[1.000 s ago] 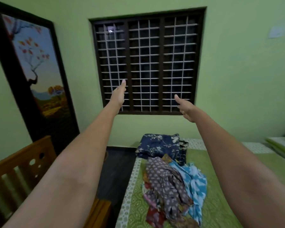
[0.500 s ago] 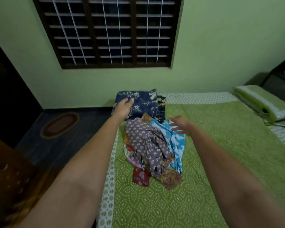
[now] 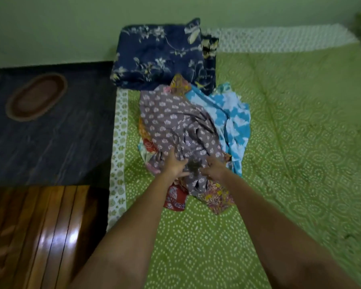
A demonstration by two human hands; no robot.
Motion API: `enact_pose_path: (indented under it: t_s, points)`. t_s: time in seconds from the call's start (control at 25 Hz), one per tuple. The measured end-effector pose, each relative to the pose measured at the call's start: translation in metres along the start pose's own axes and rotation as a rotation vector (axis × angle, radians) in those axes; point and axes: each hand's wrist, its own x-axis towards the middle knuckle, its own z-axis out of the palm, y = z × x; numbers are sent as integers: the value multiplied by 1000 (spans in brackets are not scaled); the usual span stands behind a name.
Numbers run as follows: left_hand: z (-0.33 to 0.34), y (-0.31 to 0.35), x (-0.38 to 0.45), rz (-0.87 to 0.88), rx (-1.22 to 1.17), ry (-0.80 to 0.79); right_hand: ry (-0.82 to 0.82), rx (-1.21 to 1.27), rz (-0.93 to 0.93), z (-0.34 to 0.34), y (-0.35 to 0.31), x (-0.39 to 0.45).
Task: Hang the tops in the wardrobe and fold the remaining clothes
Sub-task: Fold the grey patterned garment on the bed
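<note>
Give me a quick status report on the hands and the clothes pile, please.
Left hand and right hand both on the grey-brown printed garment atop the clothes pile; grip unclear through blur. Nothing lifted off the green bedspread yet. Nothing in the way.

Left arm: bare, stretched forward and slightly inward from the lower left. Left hand (image 3: 173,163): palm down, fingers spread and fairly straight, thumb pointing toward the other hand. Right arm: bare, reaching forward from the lower right, angled inward. Right hand (image 3: 214,168): palm down, fingers apparently curled, though motion blur hides the grip. The two hands lie near each other, not touching.
</note>
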Motion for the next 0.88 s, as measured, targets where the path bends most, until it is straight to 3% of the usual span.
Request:
enact_pose_path:
  t_s: [0.08,0.24,0.32,0.48,0.6,0.72,0.8,0.88]
  points:
    - [10,-4,27,-2,-69,-6,-6,86,-33,11,9,26]
    - [19,-2,50,-20,85,181,11,178,-7,17,16,56]
    - [15,-1,40,-11,202,185,-22,36,3,12,15,50]
    - [-2,20,-15,100,573,-7,73,-255,-66,-3,2,13]
    - [-17,62,-71,182,686,-143,201,-650,-242,-17,-29,-34]
    - [-29,121,-152,279,647,-214,213,-805,-287,-31,-66,-99]
    - [-36,158,-210,379,526,-148,158,-636,-337,-40,-94,-148]
    - [-46,189,-262,521,332,-30,113,-257,-507,-52,-130,-208]
